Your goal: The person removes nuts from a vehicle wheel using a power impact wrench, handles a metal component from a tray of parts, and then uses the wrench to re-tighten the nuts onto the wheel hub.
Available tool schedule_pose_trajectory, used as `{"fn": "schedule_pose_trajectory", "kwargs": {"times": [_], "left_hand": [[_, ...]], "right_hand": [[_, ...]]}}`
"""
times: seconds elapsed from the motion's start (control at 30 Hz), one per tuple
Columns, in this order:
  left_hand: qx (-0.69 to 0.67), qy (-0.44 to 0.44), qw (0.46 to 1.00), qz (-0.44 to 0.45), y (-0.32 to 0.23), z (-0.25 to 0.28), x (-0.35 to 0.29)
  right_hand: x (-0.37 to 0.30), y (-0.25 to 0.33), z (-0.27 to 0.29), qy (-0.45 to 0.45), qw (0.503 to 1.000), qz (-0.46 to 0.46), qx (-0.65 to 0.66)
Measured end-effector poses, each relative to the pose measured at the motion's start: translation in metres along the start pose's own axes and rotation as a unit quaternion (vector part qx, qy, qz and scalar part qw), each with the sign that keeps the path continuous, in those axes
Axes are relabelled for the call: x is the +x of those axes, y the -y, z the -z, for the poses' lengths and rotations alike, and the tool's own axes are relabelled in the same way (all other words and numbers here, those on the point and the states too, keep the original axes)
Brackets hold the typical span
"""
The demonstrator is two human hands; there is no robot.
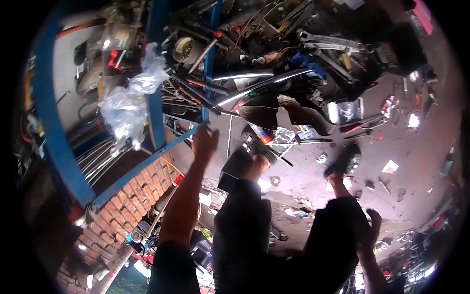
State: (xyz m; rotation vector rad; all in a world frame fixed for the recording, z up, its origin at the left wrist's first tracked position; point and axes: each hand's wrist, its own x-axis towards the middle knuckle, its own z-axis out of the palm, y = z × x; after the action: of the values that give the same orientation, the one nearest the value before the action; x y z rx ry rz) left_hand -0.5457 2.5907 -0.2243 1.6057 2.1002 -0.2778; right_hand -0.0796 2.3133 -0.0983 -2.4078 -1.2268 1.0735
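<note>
Two bare hands in view. Left hand (205,143), just off centre toward 10 o'clock: fingertips at the near corner of a blue metal frame (154,115). Contact looks likely; cannot tell whether that grip is closed on the bar. Right hand (367,232) at 4 o'clock, beside the right knee (335,218), dim; cannot tell if its grip holds anything.

Handling, as judged: best to lay the fingers on the bar's flat face, clear of the thin rods (188,95) crowding at 11 o'clock, and settle the hold before leaning any weight there. Feet best kept off loose bits on the floor (413,152).

Frame spans 8 to nearly 12 o'clock, brickwork (142,196) below it at 8. Flat bars, dull blue, curved by the lens. Crumpled clear plastic bag (122,110) at 10, against the middle post.
</note>
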Motion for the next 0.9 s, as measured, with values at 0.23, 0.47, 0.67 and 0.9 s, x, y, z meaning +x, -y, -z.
{"fn": "schedule_pose_trajectory", "kwargs": {"times": [0.23, 0.47, 0.67, 0.9], "left_hand": [[0.096, -0.197, 0.975, 0.039, 0.079, -0.022, 0.250], [0.252, -0.215, 0.941, -0.065, 0.120, 0.001, 0.369], [0.372, -0.232, 0.890, -0.124, 0.131, 0.003, 0.360], [0.064, -0.269, 0.931, 0.239, 0.088, -0.002, 0.305]], "right_hand": [[0.181, 0.005, -0.212, -0.014, 0.953, -0.025, -0.301], [0.234, 0.048, -0.244, 0.167, 0.684, -0.070, -0.706], [0.210, -0.008, -0.272, -0.040, 0.889, -0.115, -0.441], [0.188, -0.037, -0.252, 0.054, 0.703, -0.169, -0.689]]}}
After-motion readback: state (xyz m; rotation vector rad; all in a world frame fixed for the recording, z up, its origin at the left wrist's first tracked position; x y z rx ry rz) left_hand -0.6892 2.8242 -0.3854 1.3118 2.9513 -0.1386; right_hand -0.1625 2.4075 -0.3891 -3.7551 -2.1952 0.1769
